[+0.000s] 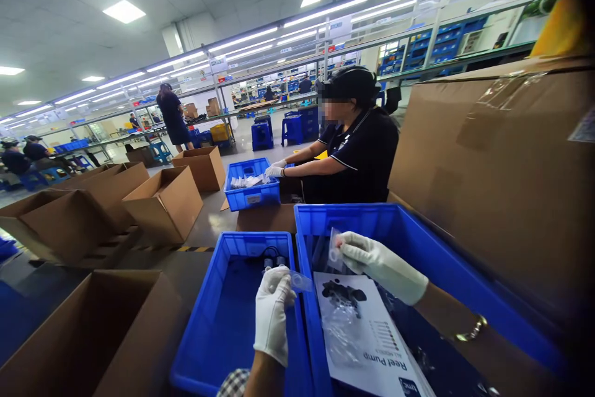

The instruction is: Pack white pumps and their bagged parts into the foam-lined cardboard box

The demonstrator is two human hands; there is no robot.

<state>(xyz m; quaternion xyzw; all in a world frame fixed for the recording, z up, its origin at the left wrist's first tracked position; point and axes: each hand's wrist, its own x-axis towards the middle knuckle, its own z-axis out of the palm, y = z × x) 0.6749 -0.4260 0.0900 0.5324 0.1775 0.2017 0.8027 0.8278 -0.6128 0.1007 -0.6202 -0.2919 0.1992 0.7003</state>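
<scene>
My left hand (273,310), in a white glove, is closed on a small clear plastic bag (301,282) above the smaller blue bin (193,347). Inside that bin, near its far end, lie dark parts with a cable (272,256). Over the larger blue bin (348,212), my gloved right hand (372,261) pinches another small clear bag (335,251) with something ring-like in it. Below the hands, a stack of white printed "Reef Pump" booklets (372,335) lies in the larger bin, with a crumpled clear bag (343,329) on top.
Across from me a seated person (357,149) in white gloves reaches into a blue bin (253,200) of small packets. Open cardboard boxes (162,205) stand on the left. A large carton (493,155) rises at the right. Farther back, a person (171,115) stands beside a workbench.
</scene>
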